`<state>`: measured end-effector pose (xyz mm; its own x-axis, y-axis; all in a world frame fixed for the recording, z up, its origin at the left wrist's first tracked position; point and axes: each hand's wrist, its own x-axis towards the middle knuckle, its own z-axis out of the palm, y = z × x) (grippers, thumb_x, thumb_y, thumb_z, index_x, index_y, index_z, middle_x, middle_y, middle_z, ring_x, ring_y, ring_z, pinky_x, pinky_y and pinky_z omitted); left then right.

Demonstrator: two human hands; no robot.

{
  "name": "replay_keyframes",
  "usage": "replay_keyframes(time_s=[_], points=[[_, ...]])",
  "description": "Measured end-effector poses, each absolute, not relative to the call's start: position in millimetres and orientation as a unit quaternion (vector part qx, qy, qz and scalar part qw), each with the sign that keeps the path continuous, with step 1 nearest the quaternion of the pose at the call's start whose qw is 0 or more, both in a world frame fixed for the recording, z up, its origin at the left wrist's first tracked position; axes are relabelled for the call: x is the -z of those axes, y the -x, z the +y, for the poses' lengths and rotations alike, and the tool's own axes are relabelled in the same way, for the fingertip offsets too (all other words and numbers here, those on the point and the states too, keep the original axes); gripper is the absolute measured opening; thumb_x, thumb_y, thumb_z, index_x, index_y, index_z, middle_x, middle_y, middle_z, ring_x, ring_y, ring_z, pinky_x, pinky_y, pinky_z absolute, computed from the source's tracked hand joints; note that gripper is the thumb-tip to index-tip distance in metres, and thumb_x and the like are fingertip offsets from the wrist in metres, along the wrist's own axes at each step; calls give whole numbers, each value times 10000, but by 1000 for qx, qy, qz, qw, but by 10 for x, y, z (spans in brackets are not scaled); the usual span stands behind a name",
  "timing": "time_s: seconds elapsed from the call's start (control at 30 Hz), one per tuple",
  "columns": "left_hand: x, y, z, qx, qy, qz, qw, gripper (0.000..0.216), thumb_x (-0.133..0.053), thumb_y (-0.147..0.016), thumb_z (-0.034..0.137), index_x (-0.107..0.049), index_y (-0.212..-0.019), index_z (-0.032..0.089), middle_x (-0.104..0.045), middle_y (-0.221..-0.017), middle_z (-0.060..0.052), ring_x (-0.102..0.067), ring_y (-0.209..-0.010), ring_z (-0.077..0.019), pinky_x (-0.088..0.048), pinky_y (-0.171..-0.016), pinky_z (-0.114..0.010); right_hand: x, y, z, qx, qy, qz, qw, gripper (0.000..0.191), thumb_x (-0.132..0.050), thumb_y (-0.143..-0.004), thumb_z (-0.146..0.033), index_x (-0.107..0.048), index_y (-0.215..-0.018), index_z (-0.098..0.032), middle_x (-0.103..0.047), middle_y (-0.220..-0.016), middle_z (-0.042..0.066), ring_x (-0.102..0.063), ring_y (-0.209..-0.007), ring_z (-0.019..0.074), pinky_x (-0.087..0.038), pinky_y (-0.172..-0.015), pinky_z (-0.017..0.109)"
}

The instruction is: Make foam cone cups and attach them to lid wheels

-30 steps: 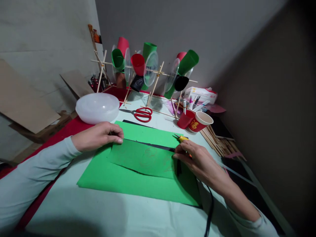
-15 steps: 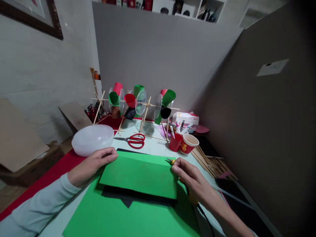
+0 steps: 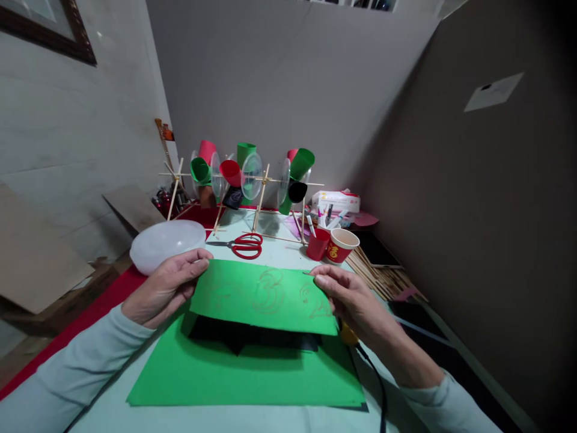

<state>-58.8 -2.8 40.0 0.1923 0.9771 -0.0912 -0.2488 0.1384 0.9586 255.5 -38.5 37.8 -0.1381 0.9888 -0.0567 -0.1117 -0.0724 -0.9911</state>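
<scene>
A green card with brown scorched-looking line drawings is raised and tilted towards me. My left hand pinches its upper left corner between thumb and fingers. At the right end, my right hand grips the same card, and also a corded soldering iron with a yellow handle. The iron's thin metal tip pokes out above the card's top edge; most of its body is hidden behind my hand. Underneath lie black paper and a larger green sheet on the pale table.
Red-handled scissors lie beyond the card, near a white bowl. A stick frame carries clear discs and coloured paper cups at the back. A red cup, a paper cup and wooden sticks are on the right.
Both hands have lifted the green card off the stack and tilted it up, so its drawings show clearly. The iron's tip is now mostly hidden. My view has tipped downwards.
</scene>
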Motion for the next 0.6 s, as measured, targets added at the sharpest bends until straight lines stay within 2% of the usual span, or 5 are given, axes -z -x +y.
replay_keyframes(time_s=[0.2,0.3,0.4,0.5,0.6], points=[[-449,552,-45,-500,-450,380,635,407,-943,-581,406,-665,-783,186,-585,-632,40,-502,-551,-69,-459,-477,-130,-371,-2590,-372,-566,418,-510,495,286,-781,-804,-435,-669,-879,-183,-419,-496,-102,-282,-403,31,-164,-415,172],[-447,539,-36,-515,-451,368,629,389,-947,-568,405,-681,-751,188,-594,-643,30,-513,-571,-78,-458,-504,-138,-413,-2572,-400,-544,420,-526,502,269,-794,-790,-419,-677,-854,-185,-519,-540,-66,-433,-466,64,-292,-448,180],[-453,521,-42,-531,-459,352,619,390,-945,-558,438,-681,-696,187,-598,-662,23,-520,-615,-89,-461,-547,-150,-459,-2521,-455,-476,425,-594,490,225,-755,-827,-405,-711,-832,-185,-675,-754,6,-597,-661,121,-463,-607,236],[-497,455,-97,-530,-491,333,605,368,-927,-574,479,-703,-679,207,-582,-635,30,-494,-608,-87,-435,-549,-156,-468,-2438,-531,-403,420,-656,480,202,-662,-914,-387,-727,-870,-201,-730,-923,31,-655,-853,160,-502,-778,282],[-600,310,-218,-496,-583,348,542,273,-897,-631,456,-755,-681,228,-624,-631,17,-517,-611,-95,-418,-543,-161,-443,-2346,-620,-339,398,-701,485,141,-635,-939,-329,-700,-915,-206,-727,-957,34,-662,-909,178,-500,-819,308]])
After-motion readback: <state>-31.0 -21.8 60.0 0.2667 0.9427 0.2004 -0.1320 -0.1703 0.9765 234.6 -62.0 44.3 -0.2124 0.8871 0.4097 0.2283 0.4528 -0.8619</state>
